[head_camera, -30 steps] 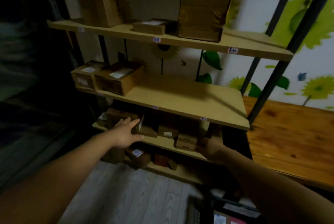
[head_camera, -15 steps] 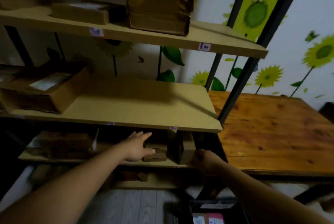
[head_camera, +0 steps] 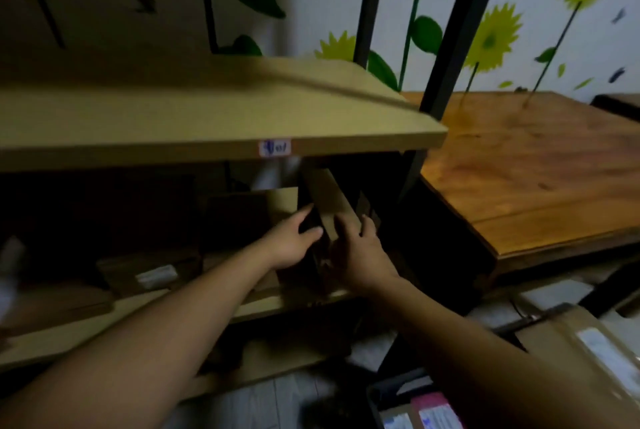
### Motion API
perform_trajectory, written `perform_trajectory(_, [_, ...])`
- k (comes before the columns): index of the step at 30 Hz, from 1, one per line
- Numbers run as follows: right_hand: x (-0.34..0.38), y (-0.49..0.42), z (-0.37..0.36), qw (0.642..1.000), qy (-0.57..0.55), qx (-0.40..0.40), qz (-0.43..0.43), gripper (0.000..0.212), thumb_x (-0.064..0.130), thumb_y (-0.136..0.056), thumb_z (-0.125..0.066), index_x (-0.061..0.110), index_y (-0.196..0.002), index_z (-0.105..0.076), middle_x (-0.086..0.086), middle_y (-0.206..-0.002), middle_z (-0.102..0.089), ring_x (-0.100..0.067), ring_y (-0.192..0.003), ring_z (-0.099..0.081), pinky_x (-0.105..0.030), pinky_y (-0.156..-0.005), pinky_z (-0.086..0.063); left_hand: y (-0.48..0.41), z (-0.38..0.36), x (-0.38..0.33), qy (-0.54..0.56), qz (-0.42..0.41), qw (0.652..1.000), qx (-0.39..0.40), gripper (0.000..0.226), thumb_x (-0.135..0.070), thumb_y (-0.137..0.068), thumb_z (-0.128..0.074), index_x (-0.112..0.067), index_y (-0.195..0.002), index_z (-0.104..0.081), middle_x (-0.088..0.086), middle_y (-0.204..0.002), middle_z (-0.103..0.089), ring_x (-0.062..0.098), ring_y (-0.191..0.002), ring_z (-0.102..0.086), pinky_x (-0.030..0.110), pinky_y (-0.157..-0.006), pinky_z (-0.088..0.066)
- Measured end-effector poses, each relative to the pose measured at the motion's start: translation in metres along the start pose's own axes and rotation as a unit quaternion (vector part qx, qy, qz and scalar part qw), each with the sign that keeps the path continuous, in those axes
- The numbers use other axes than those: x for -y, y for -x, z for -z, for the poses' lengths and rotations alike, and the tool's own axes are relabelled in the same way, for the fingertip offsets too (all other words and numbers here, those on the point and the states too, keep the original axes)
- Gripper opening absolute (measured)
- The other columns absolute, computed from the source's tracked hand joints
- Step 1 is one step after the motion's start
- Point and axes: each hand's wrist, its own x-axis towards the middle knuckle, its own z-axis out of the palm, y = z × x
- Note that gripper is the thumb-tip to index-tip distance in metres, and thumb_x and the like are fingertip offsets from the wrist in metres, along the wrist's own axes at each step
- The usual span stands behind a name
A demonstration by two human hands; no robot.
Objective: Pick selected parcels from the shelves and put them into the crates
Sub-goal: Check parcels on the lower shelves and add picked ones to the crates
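A narrow cardboard parcel (head_camera: 329, 196) stands on edge, tilted, at the right end of the lower shelf (head_camera: 263, 304). My left hand (head_camera: 291, 241) presses against its left side and my right hand (head_camera: 360, 252) wraps its right side, so both hands grip it. A flat box with a white label (head_camera: 152, 273) lies further left on the same shelf. Behind the hands sits another dark box (head_camera: 239, 217). A dark crate (head_camera: 412, 408) holding labelled parcels shows at the bottom edge, below my right forearm.
The shelf board above (head_camera: 207, 117) hangs low over the parcel, with a small tag on its front edge. A black upright post (head_camera: 446, 48) stands at the shelf's right corner. A wooden table (head_camera: 533, 165) lies to the right. A large taped box (head_camera: 588, 345) sits at lower right.
The view has dropped and closed in on the lower shelf. Both hands have come together around the upright parcel; before, the left hand reached at a flat box and the right hung beside the parcel.
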Motion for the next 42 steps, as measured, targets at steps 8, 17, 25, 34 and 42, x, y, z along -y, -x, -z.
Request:
perform_trajectory(8, [-0.011,-0.003,-0.033,0.975,-0.12,-0.172,0.067,0.08,0.029,-0.082,-0.074,0.037,-0.144,-0.024,-0.002,-0.139,-0.023,-0.026,-0.119,-0.051,-0.035,-0.095,-0.051,-0.036,-0.038,0.048,0.147,-0.119,0.981,-0.038,0.054,-0.025,-0.099,-0.041,-0.043,-0.146,-0.02,0.0,-0.145,-0.043,0.017,-0.132,-0.041,0.042,-0.112,-0.032])
perform_trajectory(17, [-0.016,0.026,-0.039,0.934,-0.234,-0.259,0.077,0.08,0.033,-0.081,-0.074,0.034,-0.144,-0.027,0.001,-0.136,-0.027,-0.017,-0.119,-0.048,-0.018,-0.09,-0.047,-0.02,-0.05,0.057,0.152,-0.068,0.986,-0.021,0.059,-0.051,-0.096,-0.036,-0.038,-0.148,-0.015,-0.006,-0.146,-0.035,0.023,-0.133,-0.038,0.037,-0.108,-0.034])
perform_trajectory(25, [-0.007,0.053,-0.032,0.844,-0.444,-0.299,0.033,0.079,0.03,-0.078,-0.078,0.033,-0.142,-0.031,0.002,-0.138,-0.038,-0.011,-0.12,-0.043,-0.026,-0.097,-0.043,0.013,-0.032,0.051,0.293,-0.044,0.951,-0.089,0.071,-0.029,-0.089,-0.062,-0.028,-0.146,-0.02,0.0,-0.1,-0.057,0.026,-0.095,-0.061,0.042,-0.086,-0.052])
perform_trajectory(34, [-0.004,0.054,-0.041,0.823,-0.518,-0.234,0.007,0.042,0.029,-0.083,-0.071,0.028,-0.115,-0.044,0.004,-0.113,-0.053,-0.017,-0.103,-0.057,-0.044,-0.092,-0.052,0.042,-0.007,0.072,0.282,-0.141,0.936,-0.156,0.081,-0.008,-0.085,-0.065,-0.03,-0.148,-0.02,0.006,-0.13,-0.055,0.021,-0.113,-0.056,0.039,-0.101,-0.044])
perform_trajectory(42, [-0.025,0.071,-0.078,0.852,-0.499,-0.148,0.052,0.039,0.018,-0.083,-0.07,0.04,-0.103,-0.044,-0.001,-0.118,-0.056,-0.021,-0.106,-0.061,-0.041,-0.08,-0.058,0.083,-0.005,0.117,0.148,-0.205,0.95,-0.182,0.093,-0.001,-0.084,-0.064,-0.034,-0.15,-0.008,-0.005,-0.138,-0.042,0.01,-0.122,-0.046,0.027,-0.097,-0.038])
